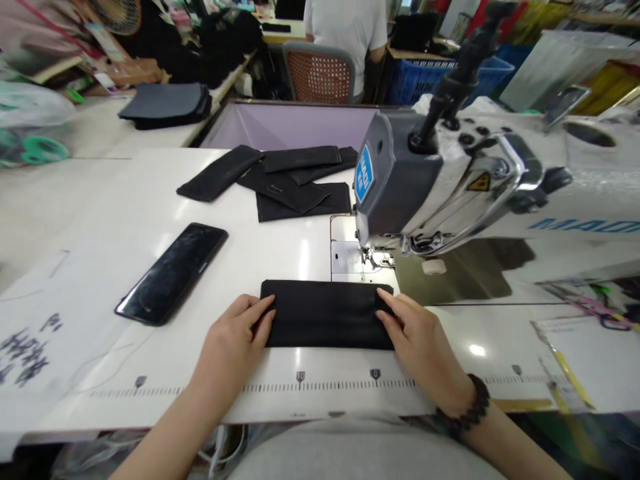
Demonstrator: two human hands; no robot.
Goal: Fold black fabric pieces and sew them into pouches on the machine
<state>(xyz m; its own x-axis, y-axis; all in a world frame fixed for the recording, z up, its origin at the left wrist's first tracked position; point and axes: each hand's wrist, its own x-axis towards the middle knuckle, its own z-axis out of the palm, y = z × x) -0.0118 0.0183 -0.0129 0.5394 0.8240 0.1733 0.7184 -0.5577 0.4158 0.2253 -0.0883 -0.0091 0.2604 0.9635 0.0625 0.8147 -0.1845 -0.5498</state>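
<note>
A folded black fabric piece [327,315] lies flat on the white sewing table, just in front of the needle plate. My left hand [240,333] grips its left end between thumb and fingers. At the right end, my right hand [413,327] pinches the upper corner in the same way. The piece is stretched straight between both hands. Beyond it stands the sewing machine head [395,180], with its presser foot [377,259] above the plate. Several similar black fabric pieces [293,183] are heaped behind, left of the machine.
A smartphone [173,273] lies left of my left hand. Dark folded cloth [167,103] is stacked at the back left. Pink-handled scissors [600,310] rest at the right. A ruler scale [340,385] runs along the front edge. Another person [345,33] is near a chair [320,73] behind.
</note>
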